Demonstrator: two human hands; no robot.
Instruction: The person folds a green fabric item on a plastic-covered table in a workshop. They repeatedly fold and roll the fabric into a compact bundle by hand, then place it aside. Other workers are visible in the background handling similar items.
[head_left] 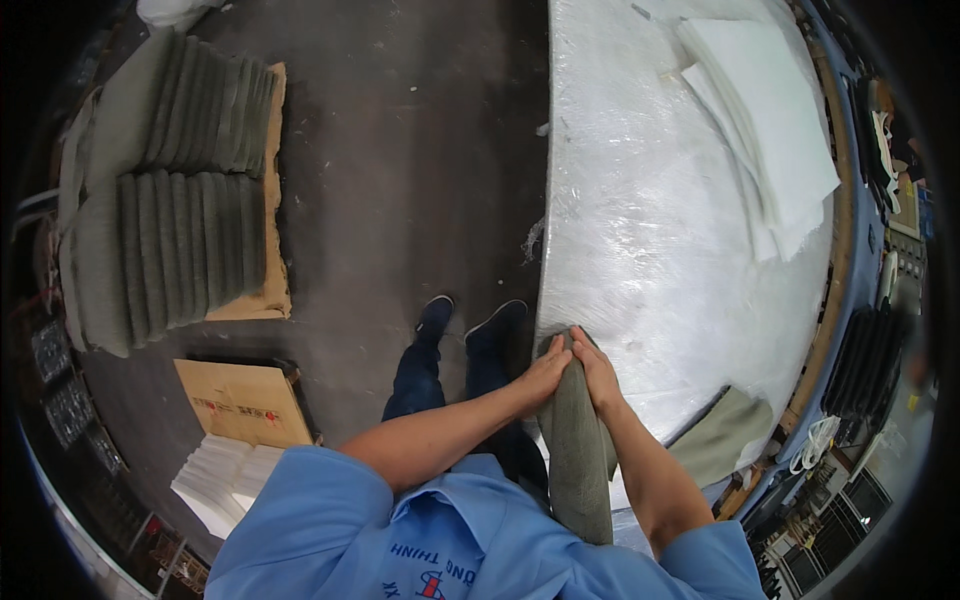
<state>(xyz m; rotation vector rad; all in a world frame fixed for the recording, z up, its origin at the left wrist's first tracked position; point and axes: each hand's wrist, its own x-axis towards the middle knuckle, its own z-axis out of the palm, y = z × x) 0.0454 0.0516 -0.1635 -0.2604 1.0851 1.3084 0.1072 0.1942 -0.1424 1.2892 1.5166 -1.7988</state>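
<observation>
A long grey-green padded piece, like a cushion (pixel 578 460), stands on its narrow side between my forearms, reaching from my chest to the table's left edge. My left hand (pixel 546 372) presses on its left face near the far end. Against its right face lies my right hand (pixel 596 370), fingers stretched forward, so both hands hold the cushion between them. The fingertips almost meet at its far tip. Under my right forearm, a flat grey-green fabric piece (pixel 722 432) rests on the film-covered table (pixel 640 230).
White foam sheets (pixel 765 120) lie at the table's far right. Across the floor to the left, stacked grey-green cushions (pixel 190 240) stand on cardboard (pixel 272 200). Nearer me are an upright cardboard piece (pixel 240 405) and white foam blocks (pixel 225 480). Dark stacked items (pixel 862 360) sit beyond the table's right edge.
</observation>
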